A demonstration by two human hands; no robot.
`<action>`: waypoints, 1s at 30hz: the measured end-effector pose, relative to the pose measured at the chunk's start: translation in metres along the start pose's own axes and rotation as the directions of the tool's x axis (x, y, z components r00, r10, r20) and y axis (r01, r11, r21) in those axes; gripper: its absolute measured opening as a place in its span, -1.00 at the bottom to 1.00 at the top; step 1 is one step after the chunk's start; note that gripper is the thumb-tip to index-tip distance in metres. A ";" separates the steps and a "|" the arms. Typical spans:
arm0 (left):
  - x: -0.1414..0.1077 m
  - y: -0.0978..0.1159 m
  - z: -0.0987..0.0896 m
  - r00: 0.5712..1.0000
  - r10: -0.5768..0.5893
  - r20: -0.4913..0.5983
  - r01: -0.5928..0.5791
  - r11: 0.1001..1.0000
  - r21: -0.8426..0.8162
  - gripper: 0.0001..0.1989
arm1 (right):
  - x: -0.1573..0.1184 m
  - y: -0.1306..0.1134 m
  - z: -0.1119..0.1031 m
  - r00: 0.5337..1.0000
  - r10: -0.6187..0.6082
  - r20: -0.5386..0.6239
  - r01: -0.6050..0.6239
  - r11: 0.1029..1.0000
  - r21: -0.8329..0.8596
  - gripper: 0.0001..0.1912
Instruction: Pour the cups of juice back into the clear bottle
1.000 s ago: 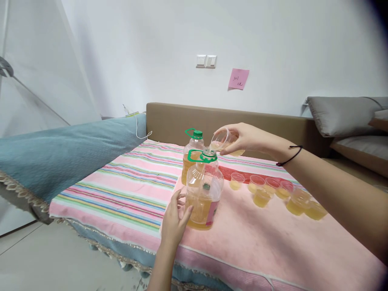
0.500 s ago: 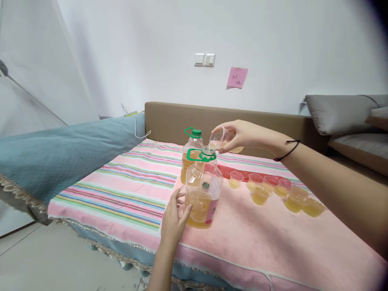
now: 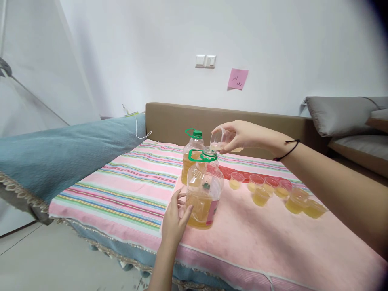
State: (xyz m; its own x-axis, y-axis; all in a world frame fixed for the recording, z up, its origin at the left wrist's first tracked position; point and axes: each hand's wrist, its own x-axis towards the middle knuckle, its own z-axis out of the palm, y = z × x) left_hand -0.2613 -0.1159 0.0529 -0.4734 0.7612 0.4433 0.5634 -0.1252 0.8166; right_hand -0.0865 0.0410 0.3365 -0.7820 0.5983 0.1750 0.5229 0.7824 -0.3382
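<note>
A clear plastic cup [image 3: 217, 139] is tilted over the mouth of the uncapped front bottle [image 3: 201, 210], which holds yellow liquid. My right hand [image 3: 239, 135] grips that cup, fingers wrapped round it. Against the bottle's left side rests my left hand [image 3: 177, 214], its fingers apart. Behind stands a second bottle [image 3: 188, 161] with a green cap. To the right, several cups of yellow liquid, among them a nearer cup [image 3: 260, 197], stand on the pink cloth [image 3: 236, 238].
A red strip [image 3: 233, 173] lies behind the cups. The brown headboard [image 3: 169, 121] runs along the wall. Grey pillows [image 3: 339, 115] are piled at the right, and a blue cover [image 3: 75, 149] drapes the left side. A white cable [image 3: 141, 135] hangs near the corner.
The cup in my right hand is tipped slightly further, with less liquid showing near its rim. My left hand stays beside the bottle. The view has shifted slightly.
</note>
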 end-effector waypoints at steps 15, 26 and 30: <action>0.000 0.000 0.000 1.000 -0.005 0.008 0.005 1.000 0.005 -0.45 | 0.000 -0.015 -0.006 0.998 -0.030 0.060 0.038 0.990 -0.133 -0.51; 0.000 -0.002 0.001 1.000 0.000 0.010 0.000 1.000 0.000 -0.45 | 0.003 -0.019 -0.003 0.995 -0.099 -0.032 0.088 0.962 -0.259 -0.62; 0.000 -0.002 0.001 1.000 -0.001 0.003 0.001 1.000 0.008 -0.45 | -0.003 -0.028 0.000 0.989 -0.129 -0.075 0.102 0.951 -0.292 -0.71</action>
State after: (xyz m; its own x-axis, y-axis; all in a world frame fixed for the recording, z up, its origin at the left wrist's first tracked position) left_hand -0.2616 -0.1148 0.0513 -0.4720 0.7631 0.4414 0.5683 -0.1194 0.8141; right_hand -0.0987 0.0179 0.3458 -0.8152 0.5037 0.2857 0.5168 0.8554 -0.0334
